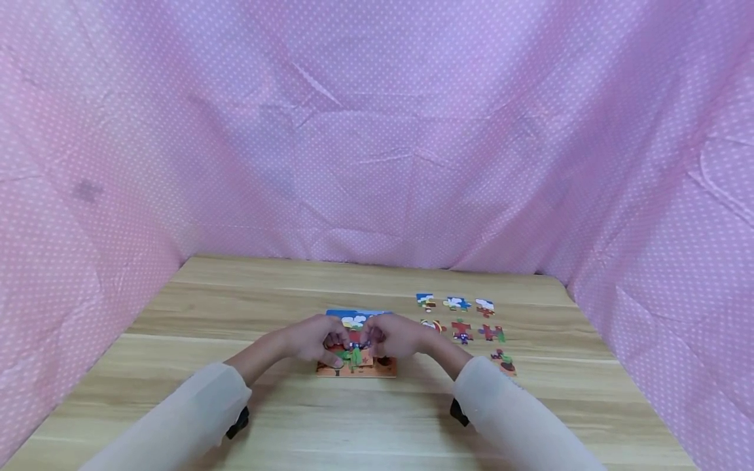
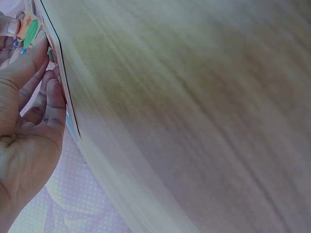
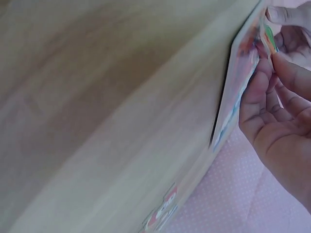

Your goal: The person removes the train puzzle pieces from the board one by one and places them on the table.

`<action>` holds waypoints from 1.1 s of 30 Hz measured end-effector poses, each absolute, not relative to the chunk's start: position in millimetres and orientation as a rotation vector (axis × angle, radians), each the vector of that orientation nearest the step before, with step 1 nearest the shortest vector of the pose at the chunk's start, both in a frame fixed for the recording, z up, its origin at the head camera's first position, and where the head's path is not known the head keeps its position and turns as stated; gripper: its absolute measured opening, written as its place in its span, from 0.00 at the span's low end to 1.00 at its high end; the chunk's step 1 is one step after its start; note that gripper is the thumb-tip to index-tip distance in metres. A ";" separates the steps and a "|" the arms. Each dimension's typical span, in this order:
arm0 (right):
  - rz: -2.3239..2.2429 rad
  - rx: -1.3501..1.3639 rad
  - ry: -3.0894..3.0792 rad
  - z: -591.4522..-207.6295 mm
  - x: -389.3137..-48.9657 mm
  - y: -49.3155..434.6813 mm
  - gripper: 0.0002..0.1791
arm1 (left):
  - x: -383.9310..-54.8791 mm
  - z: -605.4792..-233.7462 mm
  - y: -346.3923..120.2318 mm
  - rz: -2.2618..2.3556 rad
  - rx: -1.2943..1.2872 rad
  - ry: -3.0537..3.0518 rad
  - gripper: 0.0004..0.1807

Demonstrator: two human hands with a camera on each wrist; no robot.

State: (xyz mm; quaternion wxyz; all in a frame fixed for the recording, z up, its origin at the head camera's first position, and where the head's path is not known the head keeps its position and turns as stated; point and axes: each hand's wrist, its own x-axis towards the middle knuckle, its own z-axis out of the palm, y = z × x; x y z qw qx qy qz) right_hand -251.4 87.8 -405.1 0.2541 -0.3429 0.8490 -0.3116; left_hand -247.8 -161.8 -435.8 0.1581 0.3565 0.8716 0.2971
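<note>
A jigsaw puzzle board [image 1: 385,373] lies on the table in front of me, with blue sky along its far side and orange ground along its near side. Over the board my right hand [image 1: 397,333] pinches a puzzle piece [image 1: 366,358], orange with a green cactus and a small star, between thumb and fingers. The same piece [image 2: 30,30] shows tilted up in the left wrist view. My left hand [image 1: 318,338] is at the board's left part, fingers bent loosely, thumb apart from them and close to the piece. Both hands hide much of the picture.
Several loose puzzle pieces lie in rough rows right of the board, among them a sky-and-cloud piece [image 1: 456,303], a red one [image 1: 461,330] and an orange-edged one [image 1: 504,362]. Pink dotted cloth [image 1: 377,183] hangs around the wooden table [image 1: 353,425].
</note>
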 end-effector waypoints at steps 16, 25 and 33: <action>-0.863 -0.938 2.342 -399.9 -259.4 123.3 0.08 | -248.8 -433.9 -162.2 0.842 0.997 2.490 0.11; -0.901 -0.964 2.329 -399.4 -260.3 146.3 0.08 | -251.2 -432.9 -163.7 0.823 0.999 2.489 0.11; -0.904 -0.979 2.362 -398.9 -262.3 171.6 0.08 | -254.2 -432.0 -163.8 0.814 0.995 2.493 0.11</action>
